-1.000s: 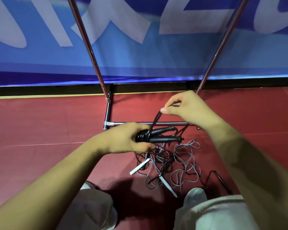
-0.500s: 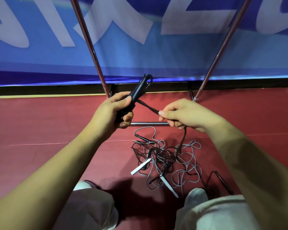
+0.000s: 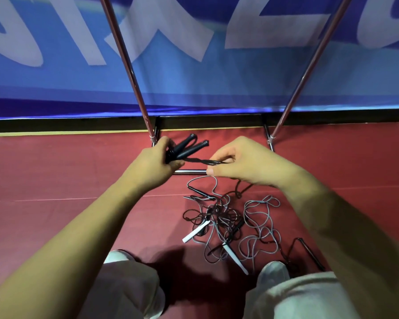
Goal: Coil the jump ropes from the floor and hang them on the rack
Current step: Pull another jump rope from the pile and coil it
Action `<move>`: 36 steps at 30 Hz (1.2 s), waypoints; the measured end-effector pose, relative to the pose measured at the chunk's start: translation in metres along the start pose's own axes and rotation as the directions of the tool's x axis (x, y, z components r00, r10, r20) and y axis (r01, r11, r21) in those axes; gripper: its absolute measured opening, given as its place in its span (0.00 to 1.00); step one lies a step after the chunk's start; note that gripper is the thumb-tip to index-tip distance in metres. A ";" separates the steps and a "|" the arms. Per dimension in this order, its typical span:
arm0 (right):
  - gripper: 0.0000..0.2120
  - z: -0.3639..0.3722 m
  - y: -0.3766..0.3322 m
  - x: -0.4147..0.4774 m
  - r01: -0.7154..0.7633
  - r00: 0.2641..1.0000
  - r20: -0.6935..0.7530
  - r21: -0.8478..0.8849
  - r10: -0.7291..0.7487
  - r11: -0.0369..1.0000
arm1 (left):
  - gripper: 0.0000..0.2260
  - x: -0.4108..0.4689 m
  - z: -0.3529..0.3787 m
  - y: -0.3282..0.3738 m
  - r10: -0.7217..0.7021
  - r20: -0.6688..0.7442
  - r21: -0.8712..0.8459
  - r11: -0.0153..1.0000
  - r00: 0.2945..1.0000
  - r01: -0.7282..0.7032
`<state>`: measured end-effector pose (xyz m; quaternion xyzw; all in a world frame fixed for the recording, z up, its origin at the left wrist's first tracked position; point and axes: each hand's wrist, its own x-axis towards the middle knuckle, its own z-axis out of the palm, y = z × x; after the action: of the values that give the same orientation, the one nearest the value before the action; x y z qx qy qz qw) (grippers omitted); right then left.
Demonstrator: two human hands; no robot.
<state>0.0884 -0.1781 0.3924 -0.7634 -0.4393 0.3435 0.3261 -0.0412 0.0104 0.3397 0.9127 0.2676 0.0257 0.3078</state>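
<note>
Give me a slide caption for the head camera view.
Left hand holds two black handles; right hand pinches their twisted cord above tangled ropes.

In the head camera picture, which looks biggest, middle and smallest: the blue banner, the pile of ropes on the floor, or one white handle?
1. blue banner
2. pile of ropes
3. white handle

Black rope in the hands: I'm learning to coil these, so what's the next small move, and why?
Probably wrap another turn toward the left hand: it grips both black handles, the right hand pinches the doubled black cord, and more cord trails down to the pile.
</note>
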 end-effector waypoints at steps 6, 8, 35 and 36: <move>0.05 0.002 0.002 0.002 0.057 0.996 -0.067 -0.028 -0.058 0.998 | 0.12 -0.013 0.027 0.012 0.113 0.278 0.092 0.985 0.954 -0.144; 0.07 0.001 0.004 0.003 0.084 0.992 -0.093 -0.041 -0.087 0.996 | 0.22 -0.014 0.027 0.015 0.147 0.355 0.096 0.977 0.923 -0.192; 0.08 -0.003 0.030 0.012 -0.037 0.999 -0.023 0.190 0.042 0.981 | 0.14 -0.007 -0.006 0.032 0.115 0.170 -0.931 0.344 0.979 0.122; 0.05 -0.002 0.030 0.012 -0.038 0.998 -0.034 0.160 0.044 0.986 | 0.13 -0.005 -0.008 0.030 0.090 0.173 -0.927 0.352 0.981 0.132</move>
<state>0.1082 -0.1798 0.3671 -0.7500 -0.3886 0.3696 0.3871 -0.0334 -0.0081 0.3636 0.5690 0.1857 0.0806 0.7970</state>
